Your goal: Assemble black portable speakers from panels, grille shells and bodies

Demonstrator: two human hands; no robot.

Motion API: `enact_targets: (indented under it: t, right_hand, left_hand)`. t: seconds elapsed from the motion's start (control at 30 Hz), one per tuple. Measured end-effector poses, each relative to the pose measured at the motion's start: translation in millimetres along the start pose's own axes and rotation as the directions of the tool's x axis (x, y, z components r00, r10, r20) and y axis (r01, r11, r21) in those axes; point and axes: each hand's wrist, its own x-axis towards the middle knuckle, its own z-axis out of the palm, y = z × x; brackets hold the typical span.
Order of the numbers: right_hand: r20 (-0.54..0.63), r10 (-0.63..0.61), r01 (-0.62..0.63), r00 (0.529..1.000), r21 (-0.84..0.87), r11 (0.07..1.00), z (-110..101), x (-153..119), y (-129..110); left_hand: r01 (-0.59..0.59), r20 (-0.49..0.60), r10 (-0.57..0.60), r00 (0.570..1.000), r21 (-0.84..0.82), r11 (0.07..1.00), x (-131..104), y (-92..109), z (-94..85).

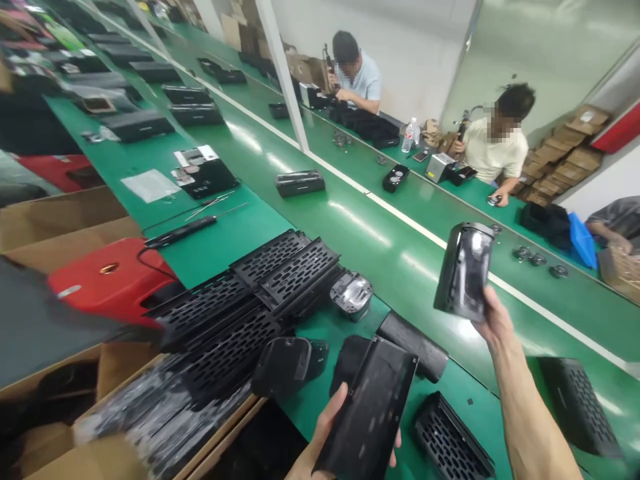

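My left hand (327, 427) is wrapped round a long black plastic casing (377, 407), held tilted low over the green bench. Raised at the right, my right hand (495, 317) grips a shorter, glossy black casing (463, 267) with rounded sides by its lower edge. Under and beside the left hand's casing lie a dark rounded tube-like piece (415, 347) and a perforated black housing (453, 437). A black block with a shiny top (351, 293) stands on the bench, and a dark rounded part (283, 367) sits left of my left hand.
Perforated black grille panels (300, 267) are stacked at the left, above a cardboard box (230, 433) of wrapped parts. A screwdriver-like tool (183, 232) lies behind them, near a red stool (110, 277). Across the green conveyor (345, 220), two people (505, 143) work.
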Motion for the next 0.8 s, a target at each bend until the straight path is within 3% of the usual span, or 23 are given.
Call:
enact_targets:
  t: [0.07, 0.13, 0.2, 0.27, 0.37, 0.47, 0.6, 0.8]
  right_hand:
    - [0.09, -0.074, 0.073, 0.993, 0.02, 0.997, -33.9, -53.8, -11.0]
    - [0.208, 0.002, 0.007, 0.978, -0.044, 0.999, -57.3, -107.7, -9.4]
    - [0.245, 0.113, -0.078, 0.963, -0.147, 0.986, -73.3, -157.1, -1.6]
    - [0.168, 0.136, -0.101, 0.976, -0.2, 0.975, -86.1, -199.8, 5.0]
    - [-0.047, 0.022, -0.032, 0.999, -0.224, 0.974, -96.5, -248.5, 3.8]
    - [-0.126, -0.125, 0.056, 0.984, -0.45, 0.891, -87.1, -278.1, -7.6]
    - [-0.049, -0.234, 0.11, 0.971, -0.777, 0.62, -59.8, -296.1, -15.9]
    - [0.076, -0.345, 0.186, 0.935, -0.937, 0.297, -44.4, -303.5, -7.2]
  left_hand:
    - [-0.032, 0.143, 0.033, 0.989, -0.01, 0.999, 14.2, 2.6, 6.8]
    - [-0.038, 0.234, 0.047, 0.971, -0.043, 0.998, 28.4, 1.1, 12.2]
    - [0.007, 0.3, 0.01, 0.954, -0.056, 0.998, 41.9, -3.3, 17.1]
    - [0.059, 0.348, -0.036, 0.937, -0.057, 0.997, 54.3, -9.3, 22.5]
    - [0.073, 0.392, -0.053, 0.919, -0.037, 0.997, 69.9, -19.7, 31.4]
    - [0.065, 0.429, -0.072, 0.9, 0.03, 0.997, 81.0, -32.0, 41.7]
    - [0.001, 0.454, -0.03, 0.89, 0.063, 0.998, 86.6, -48.7, 59.1]
    - [-0.054, 0.504, 0.003, 0.864, 0.088, 0.995, 83.7, -54.1, 85.1]
